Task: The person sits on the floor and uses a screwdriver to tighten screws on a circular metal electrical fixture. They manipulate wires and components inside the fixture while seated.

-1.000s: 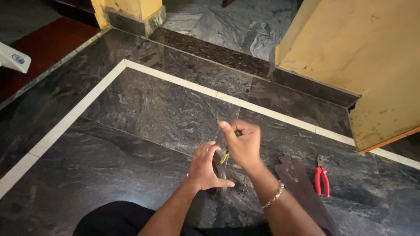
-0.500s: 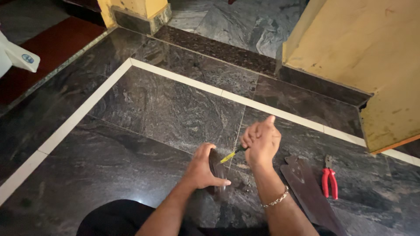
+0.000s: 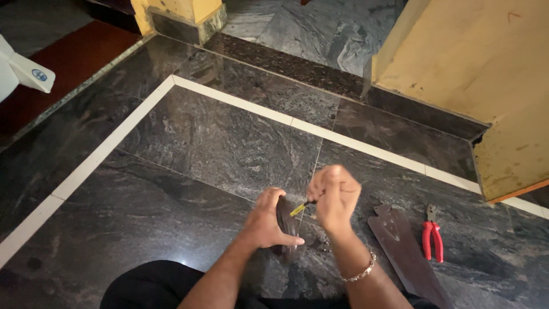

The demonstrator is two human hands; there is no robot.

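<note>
My left hand (image 3: 267, 223) grips a dark, rounded part (image 3: 284, 224) that stands on edge on the granite floor. My right hand (image 3: 335, 195) is closed around a small screwdriver with a yellow handle (image 3: 298, 209), its tip pointing down-left toward the dark part. A bracelet sits on my right wrist. Most of the dark part is hidden behind my left fingers.
A dark, flat blade-shaped piece (image 3: 403, 247) lies on the floor to the right, with red-handled pliers (image 3: 430, 238) beside it. A yellow wall (image 3: 457, 57) and step rise at the upper right. A white object (image 3: 23, 71) juts in at the left edge. My dark-clothed knee (image 3: 154, 286) is at the bottom.
My right hand went from open fingers to a closed fist on the screwdriver and turned over it. My left hand stayed on the dark part. The view shifted slightly.
</note>
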